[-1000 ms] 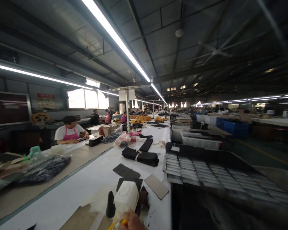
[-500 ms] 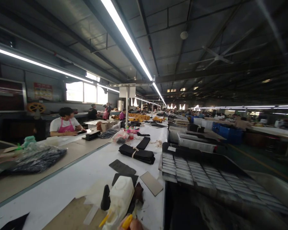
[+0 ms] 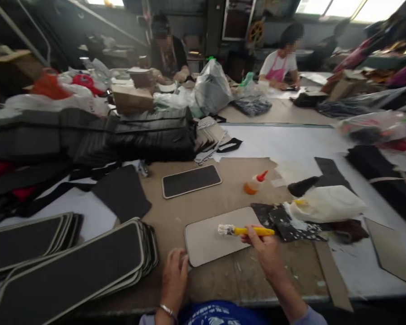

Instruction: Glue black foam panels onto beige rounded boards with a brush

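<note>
My right hand [image 3: 265, 253] holds a yellow-handled brush [image 3: 245, 231], its white bristles over the top edge of a grey rectangular panel [image 3: 211, 237] lying on the brown work board. At that panel's lower left corner my left hand [image 3: 174, 277] presses down with closed fingers. To the right of the brush a white glue jug [image 3: 326, 204] lies tilted on dark, glue-smeared scraps [image 3: 287, 225]. A small orange squeeze bottle with a red tip [image 3: 254, 184] stands behind the panel.
Stacks of black panels with pale edges [image 3: 71, 266] lie at my left. One black panel [image 3: 191, 180] lies alone farther back. Piled black pieces [image 3: 128, 135] and plastic bags [image 3: 211, 88] fill the far side. Two people [image 3: 167, 49] sit across.
The view has swung from looking far down the hall to down at the work board. The brush, before at the bottom edge by the jug, is now over the grey panel.
</note>
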Motion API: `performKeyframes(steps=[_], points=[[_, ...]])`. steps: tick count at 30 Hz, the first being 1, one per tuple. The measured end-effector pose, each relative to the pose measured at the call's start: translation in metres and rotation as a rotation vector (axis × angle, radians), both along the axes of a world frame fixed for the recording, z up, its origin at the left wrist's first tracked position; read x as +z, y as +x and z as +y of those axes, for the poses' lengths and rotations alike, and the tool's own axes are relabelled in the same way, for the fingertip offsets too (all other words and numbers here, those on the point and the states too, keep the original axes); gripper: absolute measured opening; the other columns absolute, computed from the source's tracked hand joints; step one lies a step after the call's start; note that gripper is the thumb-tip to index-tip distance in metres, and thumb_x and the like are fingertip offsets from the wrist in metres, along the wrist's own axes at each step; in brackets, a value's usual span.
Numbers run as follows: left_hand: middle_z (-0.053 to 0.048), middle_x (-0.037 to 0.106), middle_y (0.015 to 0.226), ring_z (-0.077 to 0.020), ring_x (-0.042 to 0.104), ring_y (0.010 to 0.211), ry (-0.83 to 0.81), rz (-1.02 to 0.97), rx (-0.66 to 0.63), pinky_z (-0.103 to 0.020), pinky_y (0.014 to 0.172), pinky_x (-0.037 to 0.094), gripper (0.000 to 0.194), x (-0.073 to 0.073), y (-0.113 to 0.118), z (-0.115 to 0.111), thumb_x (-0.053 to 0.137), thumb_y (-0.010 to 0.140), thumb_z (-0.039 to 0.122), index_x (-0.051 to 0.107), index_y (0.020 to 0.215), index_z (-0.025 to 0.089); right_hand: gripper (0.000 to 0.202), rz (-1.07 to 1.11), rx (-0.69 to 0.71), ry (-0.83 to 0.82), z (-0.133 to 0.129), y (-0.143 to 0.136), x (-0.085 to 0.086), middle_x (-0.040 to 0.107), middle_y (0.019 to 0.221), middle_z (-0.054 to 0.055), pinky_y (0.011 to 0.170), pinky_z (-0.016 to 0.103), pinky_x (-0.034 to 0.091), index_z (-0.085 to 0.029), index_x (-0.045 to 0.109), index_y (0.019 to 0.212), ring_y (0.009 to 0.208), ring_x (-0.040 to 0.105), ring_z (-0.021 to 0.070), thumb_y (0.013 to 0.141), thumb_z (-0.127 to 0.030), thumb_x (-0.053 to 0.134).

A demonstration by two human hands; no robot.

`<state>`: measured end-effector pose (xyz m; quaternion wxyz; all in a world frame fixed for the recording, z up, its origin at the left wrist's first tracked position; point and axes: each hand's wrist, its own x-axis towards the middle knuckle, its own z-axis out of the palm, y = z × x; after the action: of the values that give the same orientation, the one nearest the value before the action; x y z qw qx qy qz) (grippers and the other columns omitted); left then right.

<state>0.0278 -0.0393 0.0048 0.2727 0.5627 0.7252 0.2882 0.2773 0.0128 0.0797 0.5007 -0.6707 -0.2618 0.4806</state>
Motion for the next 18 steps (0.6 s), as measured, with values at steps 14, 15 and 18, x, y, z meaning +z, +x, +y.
performKeyframes(steps=[14,15,18], points=[[-0.007,0.063,0.106,-0.023,0.053,0.1,0.182,0.357,-0.428,-0.039,0.084,0.044,0.03,0.003,-0.014,0.001,0.063,0.072,0.028,0.059,0.101,0.021,0.04,-0.215,0.273,0.021,0.025,-0.064,-0.034,0.064,0.076,0.005,0.064,0.031,0.052,-0.016,0.059,0.084,0.063,0.063,0.0186,0.071,-0.054,0.058],[-0.007,0.063,0.106,-0.023,0.053,0.1,0.188,0.351,-0.433,-0.038,0.084,0.044,0.031,0.001,-0.015,0.002,0.064,0.072,0.029,0.059,0.101,0.022,0.04,-0.267,0.236,0.01,0.025,-0.049,-0.034,0.064,0.075,0.005,0.065,0.031,0.051,-0.016,0.059,0.085,0.064,0.063,0.0187,0.071,-0.054,0.057],[-0.006,0.062,0.106,-0.0232,0.053,0.1,0.206,0.327,-0.436,-0.039,0.084,0.043,0.032,-0.009,-0.017,0.006,0.063,0.072,0.031,0.058,0.103,0.023,0.043,-0.394,0.114,-0.025,0.027,-0.007,-0.032,0.064,0.07,0.004,0.065,0.032,0.051,-0.015,0.059,0.086,0.063,0.063,0.019,0.07,-0.055,0.059]])
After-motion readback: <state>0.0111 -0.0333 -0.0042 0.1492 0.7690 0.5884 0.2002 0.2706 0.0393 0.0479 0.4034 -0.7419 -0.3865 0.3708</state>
